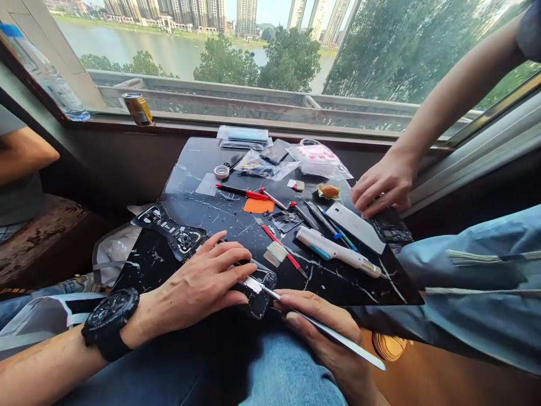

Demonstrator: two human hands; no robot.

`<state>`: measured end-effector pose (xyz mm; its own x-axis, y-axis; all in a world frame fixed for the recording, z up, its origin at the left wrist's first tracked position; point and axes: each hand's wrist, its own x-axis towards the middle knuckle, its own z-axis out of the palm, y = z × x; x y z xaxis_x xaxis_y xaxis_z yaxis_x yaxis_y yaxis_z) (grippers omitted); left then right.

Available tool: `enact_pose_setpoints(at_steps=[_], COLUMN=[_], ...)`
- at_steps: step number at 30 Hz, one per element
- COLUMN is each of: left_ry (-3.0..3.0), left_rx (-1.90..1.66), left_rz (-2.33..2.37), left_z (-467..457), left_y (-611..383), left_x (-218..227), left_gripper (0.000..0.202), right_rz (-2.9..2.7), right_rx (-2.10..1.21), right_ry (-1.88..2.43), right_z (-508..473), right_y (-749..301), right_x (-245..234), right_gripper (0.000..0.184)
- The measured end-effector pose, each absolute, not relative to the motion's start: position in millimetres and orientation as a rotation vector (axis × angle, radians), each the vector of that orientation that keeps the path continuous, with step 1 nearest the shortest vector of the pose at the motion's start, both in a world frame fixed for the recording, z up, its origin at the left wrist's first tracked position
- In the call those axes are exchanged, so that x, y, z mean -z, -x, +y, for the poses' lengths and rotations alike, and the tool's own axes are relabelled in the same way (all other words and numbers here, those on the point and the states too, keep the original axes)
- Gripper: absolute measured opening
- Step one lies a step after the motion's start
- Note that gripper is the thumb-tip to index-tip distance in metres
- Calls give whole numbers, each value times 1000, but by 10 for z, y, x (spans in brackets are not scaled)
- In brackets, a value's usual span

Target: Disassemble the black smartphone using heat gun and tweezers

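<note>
An opened phone, its insides bare, lies at the table's near edge. Across it my left hand rests with fingers stretched out and spread, fingertips touching it. My right hand is closed around a thin metal pry tool. The tool's narrow tip meets a white and silvery part inside the phone, just beyond my left fingertips. To the left of my left hand lies a detached phone back panel with its inner side up. The phone's left part is hidden under my left hand.
A hot glue gun-like white tool, a red-handled knife, pens, a white phone cover and plastic bags cover the table. At right, another person's hand touches a dark phone. A can and bottle stand by the window.
</note>
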<state>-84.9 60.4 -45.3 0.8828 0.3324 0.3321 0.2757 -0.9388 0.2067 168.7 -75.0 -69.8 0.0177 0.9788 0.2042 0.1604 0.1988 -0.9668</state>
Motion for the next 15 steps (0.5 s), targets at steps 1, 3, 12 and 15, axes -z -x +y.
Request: enact_pose_setpoints(at_steps=[1,3,12,15], left_ry=[-2885,-2872,-2828,-2765], left_rx=[-567,-598,-722,-788], left_rz=[460,434,419,477], left_z=[597,585,578,626], left_y=[828,786,681,700], left_x=[446,431,351,330], left_gripper=[34,26,21,19], right_rz=[-1381,-1355,-1073,-957], right_rx=[-960,-980,-1085,-1077], right_ry=[1185,1195,1241,1229], right_z=[-745,-743,-778,-785], right_y=[-1687,-1681,-1580,-1631], right_x=[698,700,654,635], right_gripper=[27,25,19,18])
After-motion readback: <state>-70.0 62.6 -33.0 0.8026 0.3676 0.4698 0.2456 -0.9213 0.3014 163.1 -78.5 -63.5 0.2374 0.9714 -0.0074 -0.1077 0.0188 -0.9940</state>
